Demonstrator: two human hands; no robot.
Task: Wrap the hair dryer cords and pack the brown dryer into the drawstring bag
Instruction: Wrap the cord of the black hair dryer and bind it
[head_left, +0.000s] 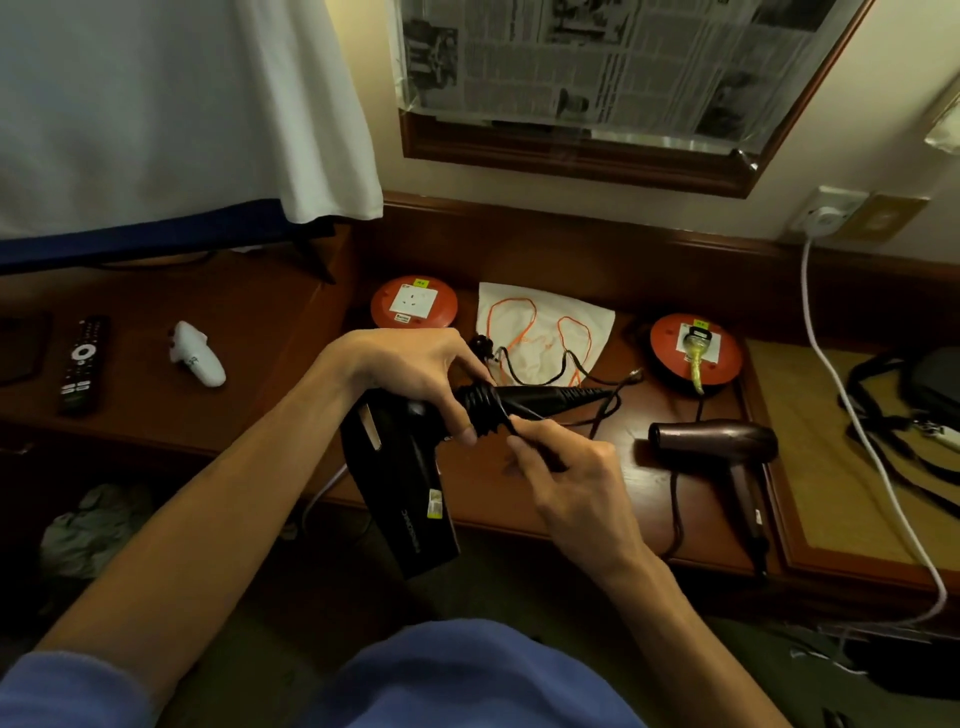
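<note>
Winding the cord (550, 410) of the black dryer (402, 483) around its handle, I steady the dryer with my left hand (410, 374), whose fingers curl round the handle just beside the coils already laid. My right hand (558, 467) pinches the cord close to the coils. As I judge it, each new turn should sit tight against the last, under light tension, with the loose tail kept clear of the table (613, 467) so that it does not snag. The brown dryer (714, 436) lies on the table to my right, its cord not yet wrapped; the drawstring bag (540, 325) lies flat farther back, between two red discs, well apart from the brown dryer.
</note>
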